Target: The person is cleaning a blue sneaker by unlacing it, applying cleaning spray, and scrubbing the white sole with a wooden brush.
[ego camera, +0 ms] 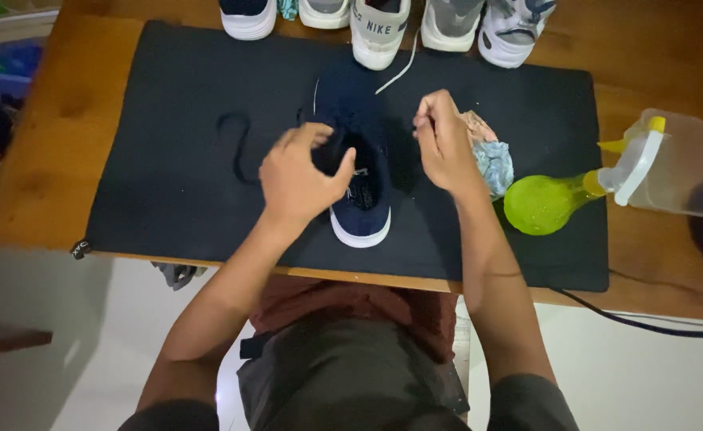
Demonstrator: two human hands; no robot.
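Head view looks straight down on a wooden tabletop (40, 168) covered by a black mat (176, 183). A navy sneaker (359, 211) with a white sole lies in the middle of the mat, heel toward the near edge, toe pointing far. Both bare forearms reach up from the near side and angle inward toward it.

The left hand (299, 179) hovers over the sneaker's left side, back of the hand up, fingers curled down into the lace area; its grip is partly closed, though what it pinches is hidden beneath the fingers. The right hand (443, 144) is held just right of the sneaker, wrist bent, thumb and forefinger pressed together in a tight grip on something thin and dark, probably the lace end, too small to tell for sure.

A loose dark lace (235, 148) curls on the mat to the left. Just beside the right hand lies a crumpled cloth (491, 156), then a green spray bottle (551, 199) on its side, its nozzle near a clear plastic container (679, 172). A row of pale sneakers (379, 32) lines the far edge.
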